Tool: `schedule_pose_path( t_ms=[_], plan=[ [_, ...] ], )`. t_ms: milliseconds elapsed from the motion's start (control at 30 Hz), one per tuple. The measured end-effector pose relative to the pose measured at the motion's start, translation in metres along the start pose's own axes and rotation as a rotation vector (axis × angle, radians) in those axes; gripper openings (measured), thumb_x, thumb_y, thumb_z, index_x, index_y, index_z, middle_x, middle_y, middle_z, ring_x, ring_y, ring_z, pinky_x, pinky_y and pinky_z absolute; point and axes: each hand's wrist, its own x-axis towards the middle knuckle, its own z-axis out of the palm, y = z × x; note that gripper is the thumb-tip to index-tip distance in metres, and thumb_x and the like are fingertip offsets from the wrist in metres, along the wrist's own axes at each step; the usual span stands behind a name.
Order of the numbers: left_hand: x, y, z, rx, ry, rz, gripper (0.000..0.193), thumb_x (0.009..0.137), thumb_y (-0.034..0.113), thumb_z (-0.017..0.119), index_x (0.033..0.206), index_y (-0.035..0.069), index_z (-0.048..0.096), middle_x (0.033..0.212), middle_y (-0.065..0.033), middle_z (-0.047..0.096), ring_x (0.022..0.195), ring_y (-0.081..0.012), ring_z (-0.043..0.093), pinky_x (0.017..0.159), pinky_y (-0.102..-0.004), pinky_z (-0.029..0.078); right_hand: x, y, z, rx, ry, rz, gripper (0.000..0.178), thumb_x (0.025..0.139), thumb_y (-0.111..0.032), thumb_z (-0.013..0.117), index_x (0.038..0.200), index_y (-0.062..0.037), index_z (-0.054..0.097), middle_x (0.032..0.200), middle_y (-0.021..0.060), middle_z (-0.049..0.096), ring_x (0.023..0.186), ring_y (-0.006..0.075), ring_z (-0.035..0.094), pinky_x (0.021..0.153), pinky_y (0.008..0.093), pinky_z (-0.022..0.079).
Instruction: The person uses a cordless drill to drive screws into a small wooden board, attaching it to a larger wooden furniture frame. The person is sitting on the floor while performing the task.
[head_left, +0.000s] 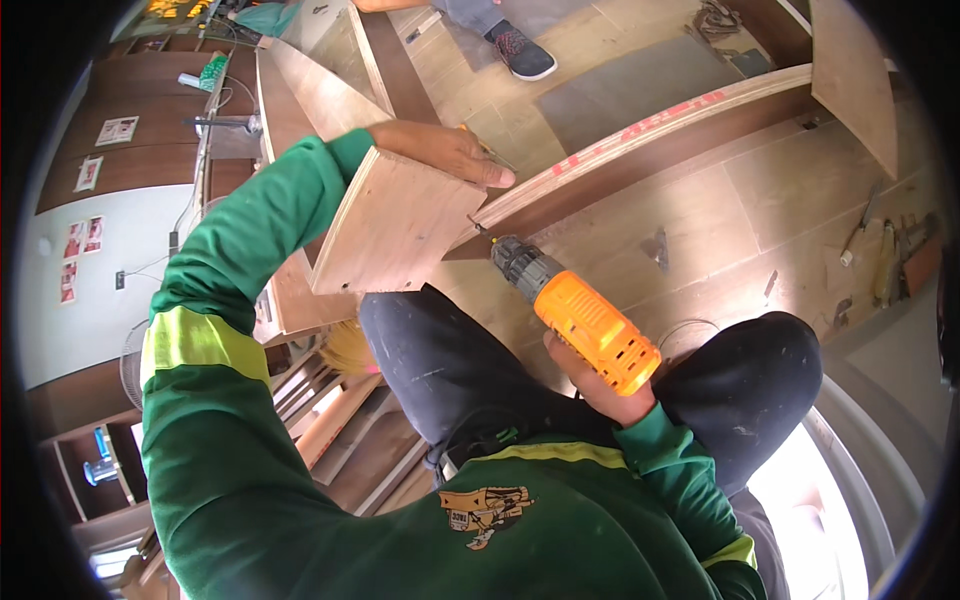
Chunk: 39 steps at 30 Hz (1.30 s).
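My right hand is wrapped round the grip of an orange and black power drill, pointed up and to the left. Its thin bit ends at the right corner of a light plywood panel; whether it touches the wood I cannot tell. Over the panel's far edge reaches my left hand, gripping where the panel meets a long board set on edge. The left thumb is stretched along the joint, while the other fingers are partly hidden. Small dark holes show along the panel's near edge.
A brown-faced wooden frame runs away at the far left. Another person's shoe stands on the tiled floor beyond. Hand tools lie on the floor at the right. An upright plywood piece is at the far right.
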Motion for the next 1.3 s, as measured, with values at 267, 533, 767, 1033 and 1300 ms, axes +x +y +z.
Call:
schedule_pose_path(
  t_ms=[267, 533, 767, 1033, 1300],
  plan=[
    [-0.008, -0.028, 0.012, 0.141, 0.144, 0.016, 0.069, 0.102, 0.058, 0.056, 0.057, 0.006, 0.058, 0.055, -0.0014, 0.047, 0.056, -0.0124, 0.048, 0.053, -0.0367, 0.04, -0.008, 0.004, 0.02, -0.157, 0.038, -0.145, 0.024, 0.09, -0.016, 0.075, 0.112, -0.0064, 0.071, 0.105, 0.0102, 0.073, 0.101, 0.0318, 0.067, 0.093, 0.044, 0.05],
    [0.01, -0.035, -0.044, -0.283, -0.49, -0.065, 0.043, 0.105, 0.036, 0.062, 0.119, -0.004, 0.069, 0.106, -0.0047, 0.073, 0.09, -0.0112, 0.066, 0.081, -0.029, 0.055, -0.003, -0.01, 0.022, 0.291, 0.065, 0.15, 0.008, 0.095, -0.014, 0.072, 0.093, -0.0069, 0.068, 0.07, -0.0035, 0.057, 0.061, 0.0079, 0.052, 0.057, 0.0286, 0.043],
    [0.028, -0.061, -0.058, -0.324, -0.69, -0.026, 0.04, 0.1, 0.009, 0.067, 0.136, -0.005, 0.058, 0.126, -0.0097, 0.069, 0.113, -0.013, 0.065, 0.097, -0.029, 0.052, 0.01, -0.018, 0.01, -0.023, 0.06, -0.022, 0.017, 0.083, -0.007, 0.076, 0.1, -0.0047, 0.071, 0.089, 0.011, 0.071, 0.079, 0.0321, 0.069, 0.068, 0.04, 0.056],
    [0.019, -0.033, -0.051, 0.059, -0.482, 0.089, 0.025, 0.095, 0.003, 0.069, 0.119, -0.005, 0.065, 0.113, -0.0061, 0.072, 0.104, -0.0114, 0.065, 0.09, -0.0283, 0.052, 0.013, -0.009, 0.012, -0.121, 0.105, -0.152, 0.027, 0.076, -0.003, 0.078, 0.101, -0.0047, 0.068, 0.09, 0.0119, 0.067, 0.08, 0.0343, 0.067, 0.071, 0.0388, 0.055],
    [0.026, -0.041, -0.045, -0.119, -0.517, 0.013, 0.031, 0.098, 0.008, 0.067, 0.126, -0.005, 0.064, 0.117, -0.0062, 0.07, 0.109, -0.0115, 0.063, 0.096, -0.0279, 0.05, 0.007, -0.008, 0.015, 0.296, 0.077, 0.281, 0.036, 0.071, -0.006, 0.08, 0.105, -0.0053, 0.067, 0.09, 0.011, 0.065, 0.078, 0.034, 0.066, 0.069, 0.039, 0.054]
  ],
)
